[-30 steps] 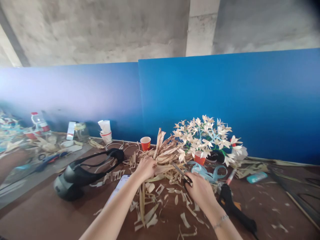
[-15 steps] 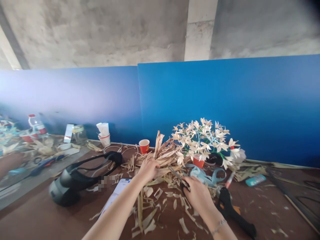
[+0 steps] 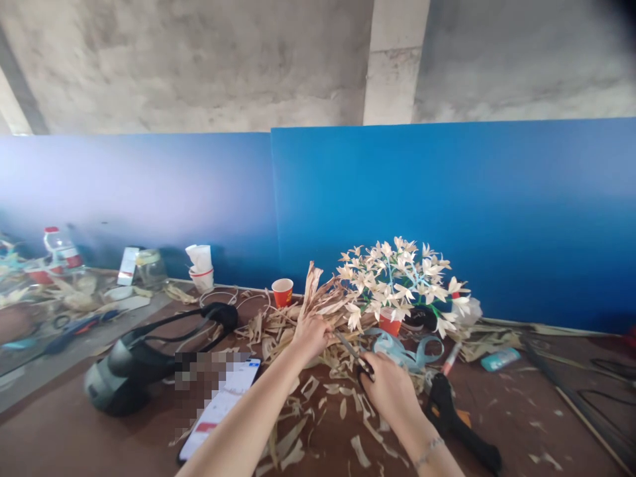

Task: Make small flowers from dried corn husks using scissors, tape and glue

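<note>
My right hand [image 3: 390, 381] is closed round the handles of a pair of scissors [image 3: 349, 346], whose blades point up and left toward my other hand. My left hand [image 3: 312, 336] has its fingers pinched on a dried corn husk, which they mostly cover; the scissor tips lie close beside them. Behind my left hand a bundle of dried corn husks [image 3: 322, 301] leans upward. Small cut husk pieces [image 3: 342, 407] are scattered on the brown table below both hands. Just beyond my right hand stands a bunch of pale husk flowers [image 3: 397, 275] on green and light-blue stems.
A red paper cup [image 3: 282, 293] stands behind the husks. To the left lie a phone [image 3: 223, 404] and a black headset [image 3: 124, 377]. A black glue gun [image 3: 460, 424] and a blue plastic bag [image 3: 410, 351] are at right. Another person's blurred hand [image 3: 17, 322] shows far left.
My left hand has shifted right, closer to the scissor tips. My right hand has stayed nearly in place with the scissors. More of the phone shows now.
</note>
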Demonstrator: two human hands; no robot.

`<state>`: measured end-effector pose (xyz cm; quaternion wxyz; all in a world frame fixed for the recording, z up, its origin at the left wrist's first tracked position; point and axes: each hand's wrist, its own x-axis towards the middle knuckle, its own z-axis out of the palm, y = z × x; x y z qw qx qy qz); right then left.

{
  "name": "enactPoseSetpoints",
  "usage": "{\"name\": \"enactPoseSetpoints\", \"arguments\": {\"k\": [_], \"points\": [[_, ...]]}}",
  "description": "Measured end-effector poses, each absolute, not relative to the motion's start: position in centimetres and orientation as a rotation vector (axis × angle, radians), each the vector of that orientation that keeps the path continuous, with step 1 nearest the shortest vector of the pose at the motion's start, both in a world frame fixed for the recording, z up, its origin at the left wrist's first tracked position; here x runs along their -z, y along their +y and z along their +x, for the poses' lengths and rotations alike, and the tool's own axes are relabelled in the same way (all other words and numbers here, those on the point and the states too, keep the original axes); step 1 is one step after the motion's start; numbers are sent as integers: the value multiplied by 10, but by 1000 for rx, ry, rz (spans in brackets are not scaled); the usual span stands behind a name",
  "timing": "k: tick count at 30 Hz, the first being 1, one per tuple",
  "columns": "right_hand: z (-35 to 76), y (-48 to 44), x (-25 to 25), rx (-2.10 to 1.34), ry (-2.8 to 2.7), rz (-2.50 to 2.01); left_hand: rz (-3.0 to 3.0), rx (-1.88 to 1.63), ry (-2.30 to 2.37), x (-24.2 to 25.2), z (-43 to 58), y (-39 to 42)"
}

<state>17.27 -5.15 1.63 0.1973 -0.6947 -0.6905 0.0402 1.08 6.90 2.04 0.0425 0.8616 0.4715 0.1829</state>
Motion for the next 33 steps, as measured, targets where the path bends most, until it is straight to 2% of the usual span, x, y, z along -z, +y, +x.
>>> {"name": "enactPoseSetpoints", "arguments": {"k": [11,18,23,27,33], "points": [[173,-51,-17,-99,-1916,-1953,2691,-524,1280,-21,18,78],[174,-50,-14,-99,-1899,-1902,2554,-678,1264,-28,12,71],[173,-49,-13,-224,-1767,-1702,2210,-863,1307,-30,8,60],[166,-46,-11,-506,-1648,-1468,1969,-940,1202,-27,5,42],[154,-44,-3,-858,-1508,-1304,1038,-1138,786,-20,4,19]]}}
